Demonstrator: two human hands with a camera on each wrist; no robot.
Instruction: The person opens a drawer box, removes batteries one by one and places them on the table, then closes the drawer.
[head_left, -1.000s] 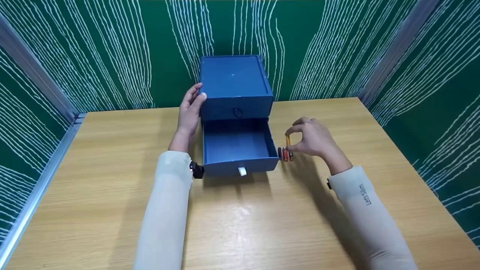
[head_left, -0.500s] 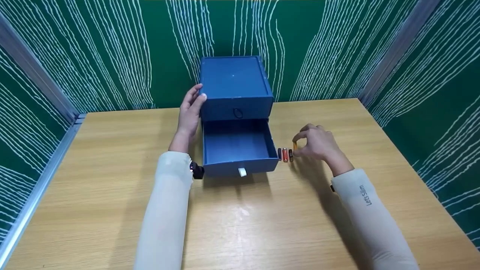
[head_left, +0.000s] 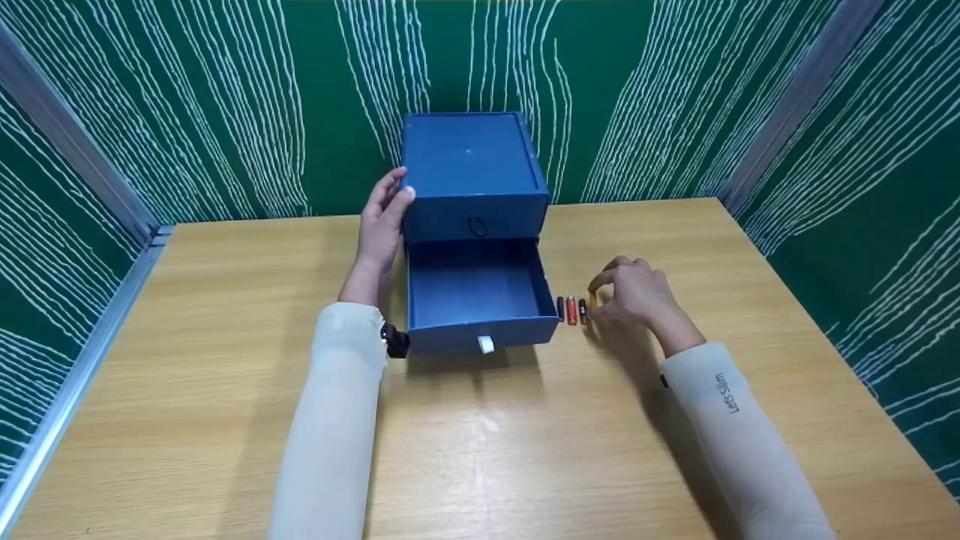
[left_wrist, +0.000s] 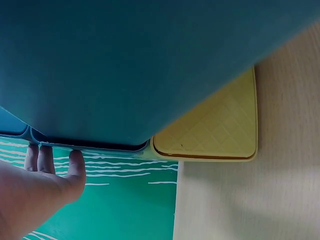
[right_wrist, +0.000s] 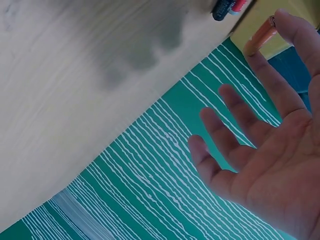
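Note:
My left hand (head_left: 381,225) rests on the left side of a blue drawer box (head_left: 469,154), thumb near its front edge. In the left wrist view, the fingers (left_wrist: 46,160) touch the rim of the blue section. The lower drawer (head_left: 484,330) is pulled out, showing a white tab on its front. My right hand (head_left: 637,292) pinches an orange battery (right_wrist: 262,35) between thumb and forefinger, its other fingers spread. The battery is close to the table, just right of a row with a dark purple battery (head_left: 560,308), a red battery (head_left: 571,310) and a black battery (head_left: 583,310).
A yellow compartment (left_wrist: 215,125) lies beneath the blue section, seen in the left wrist view. The wooden table (head_left: 480,450) meets green walls (head_left: 345,165) with white wavy lines. Metal posts (head_left: 802,94) stand at the corners.
Holding the orange battery, my right hand has moved right and lower, from above the row to beside the black battery. The left hand stays on the drawer box.

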